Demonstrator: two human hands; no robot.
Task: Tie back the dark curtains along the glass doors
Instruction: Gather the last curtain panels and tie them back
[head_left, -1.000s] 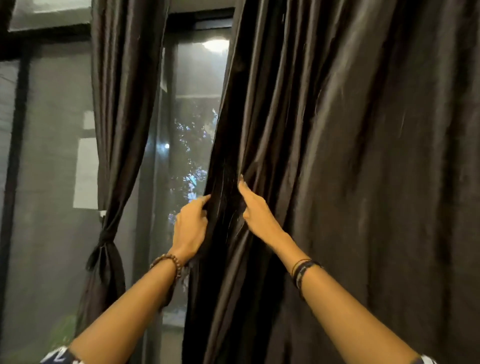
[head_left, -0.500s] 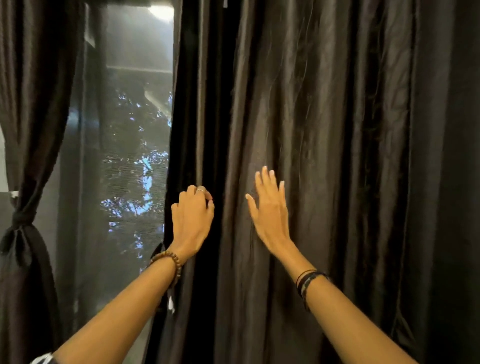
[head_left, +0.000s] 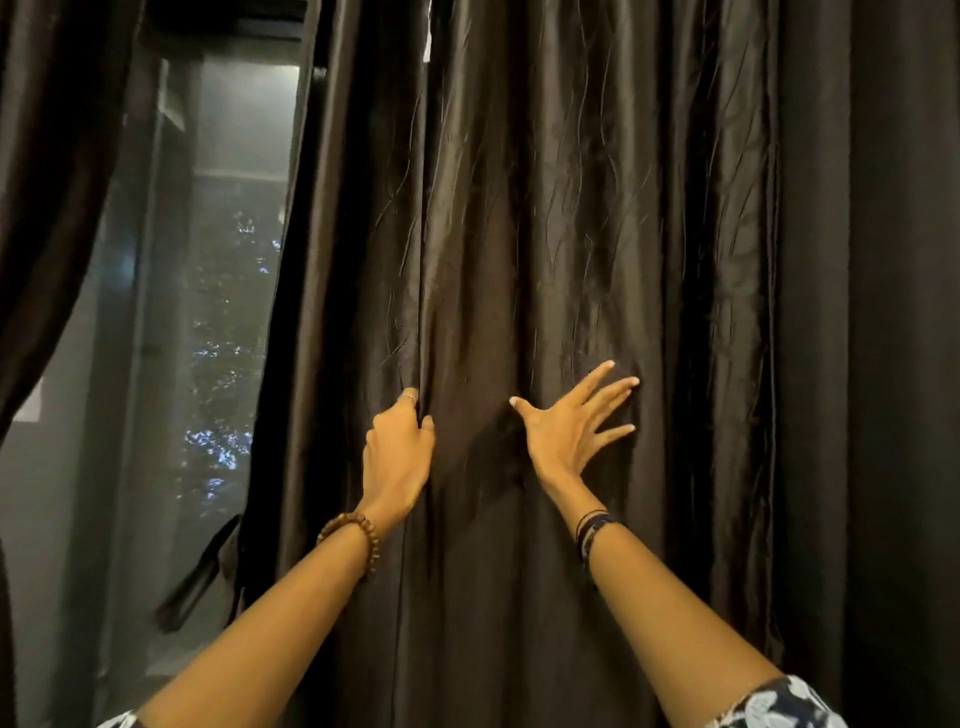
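Currently a dark curtain (head_left: 597, 234) is being worked by two bare hands in front of the glass door (head_left: 223, 322). It is hanging in long vertical folds and is filling the middle and right of the head view, with its left edge falling just right of the exposed glass. A fold of this curtain is being gripped by the left hand (head_left: 397, 457), fingers curled into the fabric near the left part of the panel; a thin ring (head_left: 409, 397) is being worn on one finger and a brown beaded bracelet (head_left: 353, 540) on that wrist. The right hand (head_left: 571, 431) is being pressed flat against the cloth to the right of the left one, fingers straight and spread wide, nothing being gripped. Several dark cord bracelets (head_left: 595, 530) are being worn on the right wrist, and a patterned sleeve (head_left: 779, 709) is being shown at the bottom right corner. The two hands are being kept apart, with a shadowed stretch of fabric between them. A second dark curtain (head_left: 57, 182) is hanging at the far left, sweeping down and leftward off the glass. A dark tie strip (head_left: 202, 577) is dangling by the main curtain's lower left edge, blurred. Bluish light spots are being seen through the pane.
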